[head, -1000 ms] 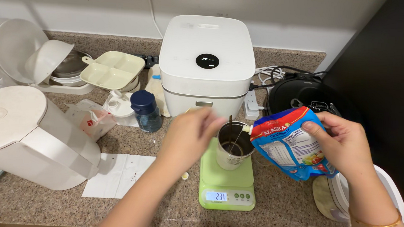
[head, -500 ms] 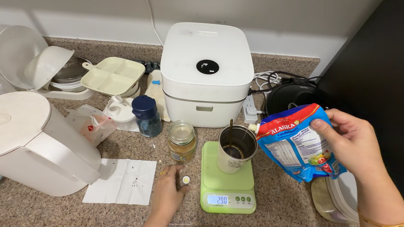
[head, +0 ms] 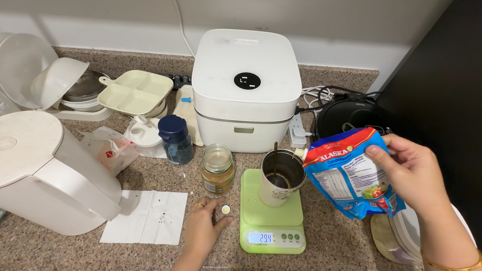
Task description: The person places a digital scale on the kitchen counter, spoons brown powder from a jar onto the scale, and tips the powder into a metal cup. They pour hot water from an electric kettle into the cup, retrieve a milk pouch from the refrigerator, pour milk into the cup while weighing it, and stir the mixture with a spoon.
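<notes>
My right hand (head: 412, 171) grips a blue and red spouted pouch (head: 351, 172), tilted so its white spout sits at the rim of a metal cup (head: 281, 178). The cup holds dark liquid and a thin spoon, and stands on a green kitchen scale (head: 272, 217) with a lit display. My left hand (head: 205, 224) rests on the granite counter (head: 335, 249) left of the scale, fingertips pinching a small white cap (head: 225, 209). A glass jar (head: 217, 169) of tan paste stands just beyond that hand.
A white rice cooker (head: 246, 88) stands behind the cup, a black appliance (head: 352, 115) with cables to its right. A large white jug (head: 35, 172), a paper napkin (head: 146, 216), a blue-lidded bottle (head: 174, 139), a divided tray (head: 134, 91) and stacked bowls (head: 41, 76) fill the left side.
My left hand dropped from beside the cup to the counter and closed its fingers on the small white cap. The pouch spout stays at the cup's rim and the scale reading rose slightly.
</notes>
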